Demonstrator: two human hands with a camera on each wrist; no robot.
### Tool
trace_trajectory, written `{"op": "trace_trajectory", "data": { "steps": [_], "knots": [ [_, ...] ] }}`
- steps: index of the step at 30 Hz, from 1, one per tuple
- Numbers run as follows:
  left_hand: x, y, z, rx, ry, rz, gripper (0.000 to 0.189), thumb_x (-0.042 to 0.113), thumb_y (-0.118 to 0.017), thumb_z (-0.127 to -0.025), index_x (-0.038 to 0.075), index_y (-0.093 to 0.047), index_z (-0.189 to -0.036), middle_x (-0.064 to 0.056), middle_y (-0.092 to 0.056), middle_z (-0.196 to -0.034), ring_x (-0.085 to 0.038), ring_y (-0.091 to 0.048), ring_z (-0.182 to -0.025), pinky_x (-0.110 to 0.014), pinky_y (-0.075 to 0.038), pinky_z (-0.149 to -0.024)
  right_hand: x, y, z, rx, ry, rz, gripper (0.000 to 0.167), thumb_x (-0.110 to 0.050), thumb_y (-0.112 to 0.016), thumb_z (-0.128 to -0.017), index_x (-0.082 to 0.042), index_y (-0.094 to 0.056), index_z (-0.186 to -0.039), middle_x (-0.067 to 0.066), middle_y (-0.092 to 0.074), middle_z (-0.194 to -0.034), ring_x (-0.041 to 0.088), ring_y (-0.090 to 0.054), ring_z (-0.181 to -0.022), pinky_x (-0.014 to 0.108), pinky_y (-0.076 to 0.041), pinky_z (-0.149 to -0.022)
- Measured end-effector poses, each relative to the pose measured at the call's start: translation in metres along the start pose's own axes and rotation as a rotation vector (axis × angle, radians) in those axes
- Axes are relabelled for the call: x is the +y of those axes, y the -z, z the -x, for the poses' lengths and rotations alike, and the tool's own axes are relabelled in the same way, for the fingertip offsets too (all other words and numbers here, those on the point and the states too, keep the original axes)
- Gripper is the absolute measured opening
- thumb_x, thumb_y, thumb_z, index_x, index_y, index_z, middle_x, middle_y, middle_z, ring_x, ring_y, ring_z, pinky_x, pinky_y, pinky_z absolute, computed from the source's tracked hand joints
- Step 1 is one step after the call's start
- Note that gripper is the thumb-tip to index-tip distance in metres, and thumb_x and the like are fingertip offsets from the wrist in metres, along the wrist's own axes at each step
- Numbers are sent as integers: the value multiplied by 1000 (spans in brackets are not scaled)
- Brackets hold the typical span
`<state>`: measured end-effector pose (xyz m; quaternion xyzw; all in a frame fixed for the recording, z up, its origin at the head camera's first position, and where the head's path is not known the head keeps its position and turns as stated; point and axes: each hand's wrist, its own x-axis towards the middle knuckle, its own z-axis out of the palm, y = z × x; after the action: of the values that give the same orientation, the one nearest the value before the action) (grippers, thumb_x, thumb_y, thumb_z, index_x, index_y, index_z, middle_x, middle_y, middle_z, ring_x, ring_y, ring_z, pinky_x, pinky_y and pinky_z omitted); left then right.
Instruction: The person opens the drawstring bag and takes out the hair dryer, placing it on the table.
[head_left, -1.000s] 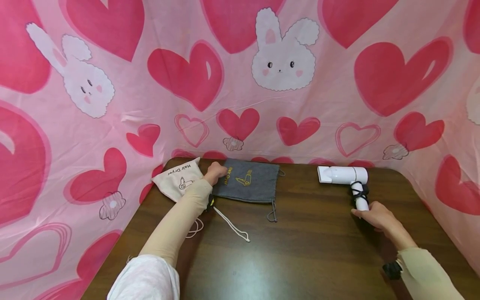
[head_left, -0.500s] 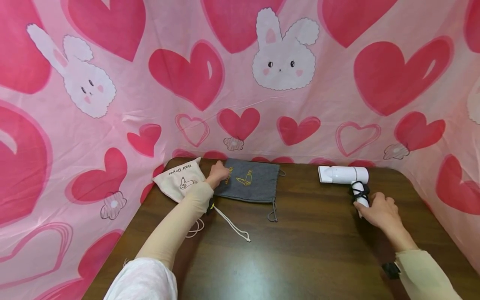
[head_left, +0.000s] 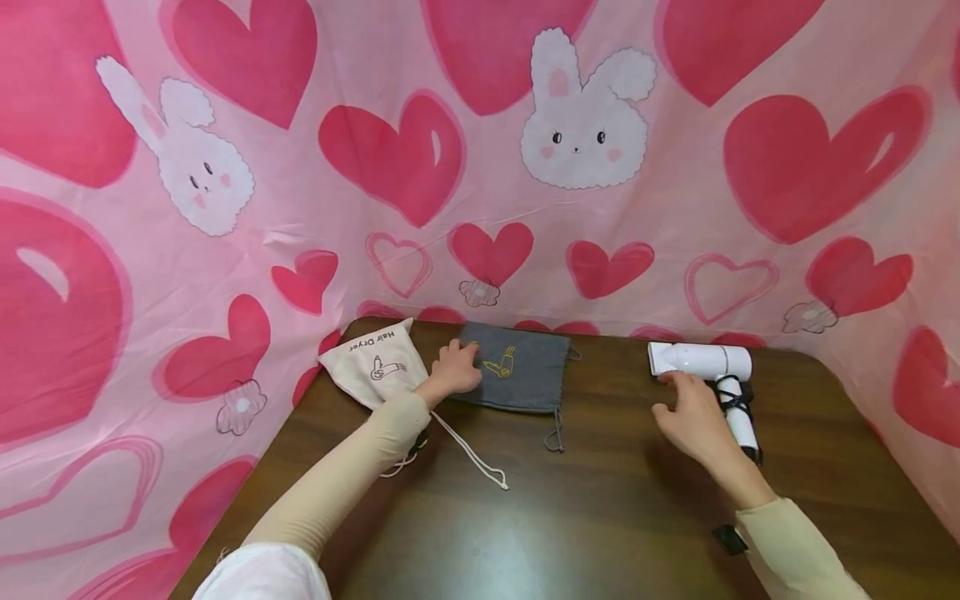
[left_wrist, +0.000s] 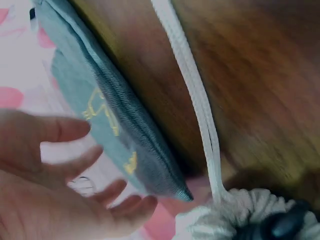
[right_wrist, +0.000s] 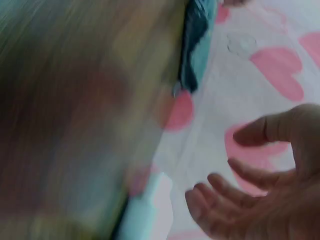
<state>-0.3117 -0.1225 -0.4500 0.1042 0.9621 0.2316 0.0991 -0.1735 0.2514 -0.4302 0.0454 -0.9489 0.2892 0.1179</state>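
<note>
A white hair dryer (head_left: 708,361) lies at the back right of the table, its handle wound with black cord. My right hand (head_left: 697,417) hovers left of that handle with loosely bent fingers and holds nothing. In the right wrist view the right hand (right_wrist: 250,200) is apart from the blurred dryer (right_wrist: 142,215). My left hand (head_left: 454,369) is over the left end of a grey drawstring bag (head_left: 528,375) with a yellow hair dryer print. Its fingers (left_wrist: 75,162) are spread in the left wrist view; whether they touch the bag I cannot tell.
A cream drawstring bag (head_left: 378,362) marked "Hair Dryer" lies at the back left, partly behind my left forearm. Its white cord (head_left: 480,460) trails across the brown wooden table (head_left: 555,517). Pink heart-patterned cloth (head_left: 495,192) closes off the back and sides.
My right hand has let go of the dryer's handle and moved left. My left hand has shifted slightly right over the grey bag, fingers loosening. The head view has turned a little.
</note>
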Motion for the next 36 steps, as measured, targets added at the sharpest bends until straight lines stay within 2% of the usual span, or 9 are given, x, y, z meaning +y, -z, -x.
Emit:
{"op": "trace_trajectory", "data": {
  "steps": [2,5,12,17,21,24,27,31,36],
  "knots": [
    [1,-1,7,-58,-57,-68,49,15,-56,-99,10,-58,-147,-22,-39,-152,-45,-35,-140,-62,-38,-107,-10,-14,-3,-55,44,-34,45,-1,-66,-88,14,-57,-130,38,-57,-126,55,-53,-119,66,-42,-99],
    [-1,-2,21,-104,-119,-137,45,18,-58,-103,10,-58,-146,-22,-40,-152,-45,-36,-141,-62,-38,-108,-24,-37,-6,-116,129,-75,44,2,-66,-88,12,-58,-131,34,-58,-130,53,-54,-123,65,-42,-103],
    [-11,1,47,-71,-199,-203,41,24,-65,-103,12,-62,-143,-25,-41,-154,-47,-35,-144,-66,-35,-109,-54,-83,-5,-219,303,-69,42,-1,-70,-92,8,-61,-133,29,-57,-138,50,-50,-130,63,-40,-109],
    [-13,-1,54,-49,-273,-296,46,25,-68,-102,12,-62,-146,-27,-43,-153,-47,-36,-143,-66,-34,-111,-65,-102,-5,-310,316,-30,54,-9,-71,-97,1,-56,-147,28,-46,-154,49,-41,-141,68,-37,-109],
    [-13,-6,57,-128,-293,-304,50,27,-68,-102,11,-59,-149,-27,-43,-153,-48,-38,-142,-65,-36,-111,-69,-108,-4,-363,303,30,54,-15,-70,-100,-4,-55,-151,24,-41,-160,47,-36,-143,72,-38,-103],
    [-11,-8,59,-205,-300,-294,52,27,-67,-103,11,-57,-151,-26,-41,-156,-48,-38,-144,-65,-36,-112,-71,-107,-3,-390,306,73,51,-18,-70,-101,-4,-57,-148,24,-43,-159,47,-37,-141,72,-38,-100],
    [-8,-8,62,-251,-293,-292,53,28,-67,-103,13,-55,-153,-25,-39,-158,-46,-38,-145,-63,-36,-113,-72,-103,-3,-429,293,94,50,-21,-69,-102,-3,-58,-147,25,-44,-157,48,-37,-140,72,-37,-100],
    [-4,-7,63,-279,-285,-287,54,29,-67,-104,15,-54,-155,-22,-38,-160,-44,-38,-146,-61,-37,-113,-70,-99,-5,-466,277,120,50,-24,-68,-103,-2,-58,-147,25,-45,-156,49,-36,-141,72,-36,-102],
    [4,-11,59,-272,-293,-289,54,31,-66,-104,16,-53,-155,-22,-39,-159,-44,-39,-144,-62,-38,-111,-65,-94,-10,-489,244,140,50,-26,-65,-105,-2,-58,-148,25,-45,-157,51,-35,-142,73,-33,-104]
  ]
}}
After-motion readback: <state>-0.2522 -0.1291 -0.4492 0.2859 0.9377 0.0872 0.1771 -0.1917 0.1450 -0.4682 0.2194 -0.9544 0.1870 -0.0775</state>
